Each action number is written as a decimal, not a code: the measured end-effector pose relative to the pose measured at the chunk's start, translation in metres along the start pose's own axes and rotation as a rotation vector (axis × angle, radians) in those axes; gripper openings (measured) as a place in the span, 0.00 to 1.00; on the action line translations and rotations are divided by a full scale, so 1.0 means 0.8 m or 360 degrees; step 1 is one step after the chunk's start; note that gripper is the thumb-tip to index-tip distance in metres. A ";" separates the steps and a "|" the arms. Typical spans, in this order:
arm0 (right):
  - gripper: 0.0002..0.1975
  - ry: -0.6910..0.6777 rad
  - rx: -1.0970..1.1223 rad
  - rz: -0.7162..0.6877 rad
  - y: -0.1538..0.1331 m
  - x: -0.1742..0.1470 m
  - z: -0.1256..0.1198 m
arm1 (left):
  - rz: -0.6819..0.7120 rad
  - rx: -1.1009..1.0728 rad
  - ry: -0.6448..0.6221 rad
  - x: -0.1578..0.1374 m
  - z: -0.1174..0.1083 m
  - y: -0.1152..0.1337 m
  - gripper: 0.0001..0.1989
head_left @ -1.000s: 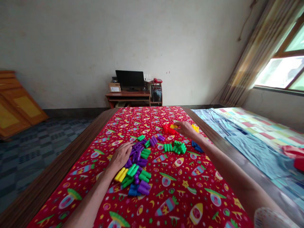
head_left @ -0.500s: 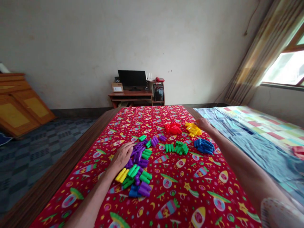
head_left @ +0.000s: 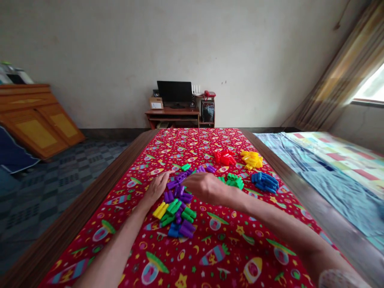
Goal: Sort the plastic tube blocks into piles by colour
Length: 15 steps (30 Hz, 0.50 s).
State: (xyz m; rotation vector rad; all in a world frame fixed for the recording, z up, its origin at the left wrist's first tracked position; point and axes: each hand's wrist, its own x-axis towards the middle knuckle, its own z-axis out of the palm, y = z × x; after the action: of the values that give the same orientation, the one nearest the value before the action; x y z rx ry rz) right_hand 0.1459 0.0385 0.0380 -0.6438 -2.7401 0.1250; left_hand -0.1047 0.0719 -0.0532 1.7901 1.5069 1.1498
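Note:
My left hand point(head_left: 158, 186) lies at the left edge of a mixed pile, fingers stretched out, close beside the purple toy blocks point(head_left: 179, 191). Over the pile's right side is my right hand point(head_left: 205, 186), its fingers curled together and pointing down among the blocks. Its fingertips are hidden, so what they grip does not show. Nearer to me in the pile are green blocks point(head_left: 174, 207), a yellow block point(head_left: 160, 210), a blue block point(head_left: 174, 231) and a purple block point(head_left: 187, 229). One green block point(head_left: 186, 167) sits at the far end.
Sorted heaps of red blocks point(head_left: 224, 157), yellow blocks point(head_left: 252, 160), blue blocks point(head_left: 265, 183) and green blocks point(head_left: 235, 181) lie to the right on the red patterned cloth point(head_left: 216, 256). A bed point(head_left: 330, 172) stands right of the table. A desk with a monitor point(head_left: 174, 94) is beyond.
My right hand has come from beside the yellow heap, leftward and nearer, to the mixed pile. My left hand stays by the purple blocks. The camera view has shifted slightly.

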 end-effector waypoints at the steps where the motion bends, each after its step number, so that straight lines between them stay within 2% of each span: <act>1: 0.14 -0.0001 -0.0059 -0.0228 -0.023 0.014 0.017 | -0.0061 -0.0204 0.0070 0.001 -0.001 -0.001 0.21; 3: 0.14 -0.0014 -0.0190 -0.0523 -0.054 0.038 0.048 | -0.0196 -0.0603 0.0235 0.004 -0.005 -0.004 0.20; 6: 0.12 -0.0249 -0.0269 -0.0608 -0.072 0.060 0.083 | -0.0451 -0.1093 0.0471 0.008 -0.014 -0.006 0.14; 9: 0.09 -0.0475 -0.0153 -0.0688 -0.068 0.069 0.097 | -0.0645 -0.1434 0.0591 0.010 -0.022 -0.003 0.10; 11: 0.08 -0.0450 -0.0041 -0.0677 -0.059 0.069 0.095 | -0.0668 -0.1482 0.0586 0.010 -0.023 0.000 0.11; 15: 0.08 -0.0215 0.0243 -0.0491 -0.035 0.056 0.076 | -0.0671 -0.1468 0.0581 0.010 -0.021 0.001 0.11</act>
State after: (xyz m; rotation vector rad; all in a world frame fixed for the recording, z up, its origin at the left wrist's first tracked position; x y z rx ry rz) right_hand 0.0763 0.0327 -0.0017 -0.1733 -2.8834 0.3108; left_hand -0.1182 0.0772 -0.0418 0.6432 1.1348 1.6212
